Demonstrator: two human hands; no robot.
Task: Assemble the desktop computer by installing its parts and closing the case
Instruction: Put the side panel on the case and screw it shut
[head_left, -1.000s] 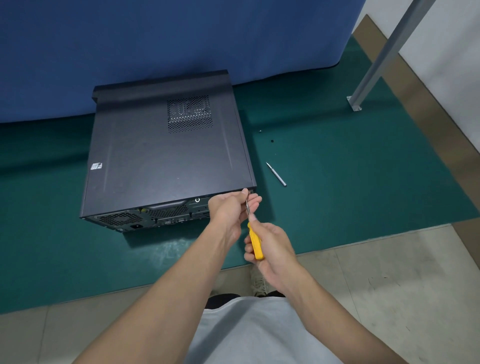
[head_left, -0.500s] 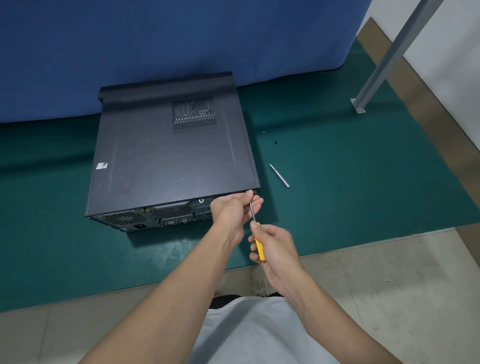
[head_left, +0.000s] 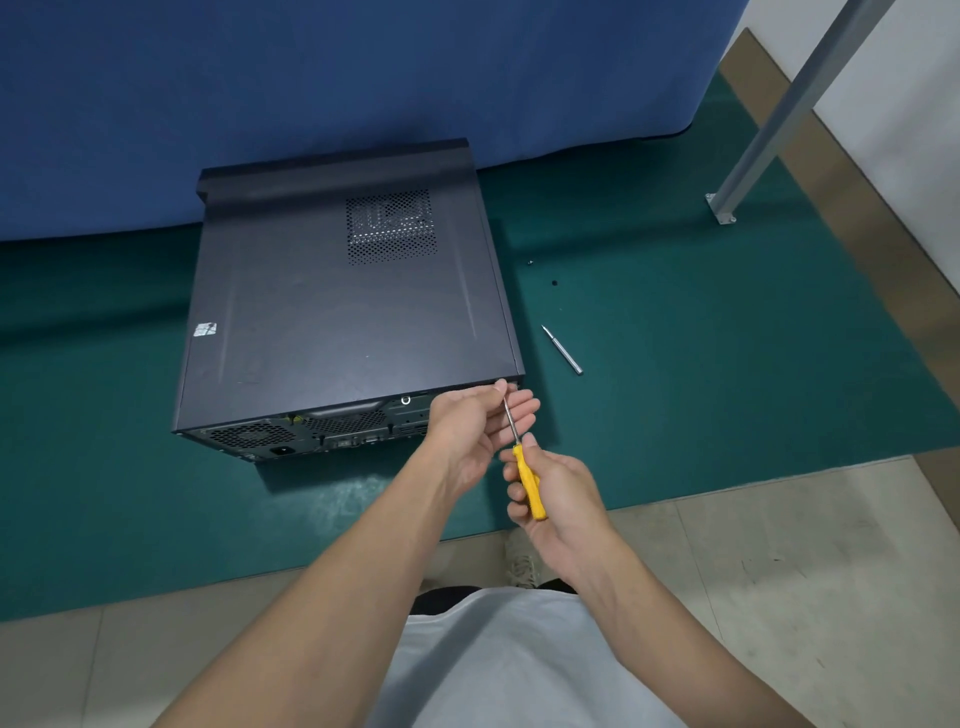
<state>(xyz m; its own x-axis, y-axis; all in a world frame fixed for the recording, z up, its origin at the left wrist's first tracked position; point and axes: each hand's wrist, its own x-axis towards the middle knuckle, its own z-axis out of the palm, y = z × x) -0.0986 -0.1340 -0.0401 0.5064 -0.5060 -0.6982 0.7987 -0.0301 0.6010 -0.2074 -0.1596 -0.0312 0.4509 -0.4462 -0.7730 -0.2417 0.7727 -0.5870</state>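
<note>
Just beyond your hands, on the green mat (head_left: 727, 389) laid over the floor: one desktop case (head_left: 337, 312), black, lying flat, its vented side panel uppermost and seated, its rear ports turned toward you. That orientation puts the panel's fixing points on the face nearest you.

Item, right hand (head_left: 558, 499): you grip the yellow handle of a screwdriver (head_left: 527, 486), fingers wrapped round it, so the turning force comes from here.

Item, left hand (head_left: 467, 431): just ahead of the right, at the case's rear upper corner. Your fingertips pinch the steel shaft near its tip, apparently to steady it on a screw. The screw itself is hidden behind your fingers. Both hands are thus clamped on the one tool, close together.

Item, beyond and to the right of both hands: a loose metal bit (head_left: 563, 351) on the mat near the case's side. Further off lie two small dark specks (head_left: 554, 283), probably spare screws, though too small to tell. All sit within reach but apart from the case.

Item, far right of your hands: a slanted metal post (head_left: 779, 114). Behind the case: a blue curtain (head_left: 363, 67).

Judgement: with the panel closed, you appear to be fastening it, a late step in the assembly.
</note>
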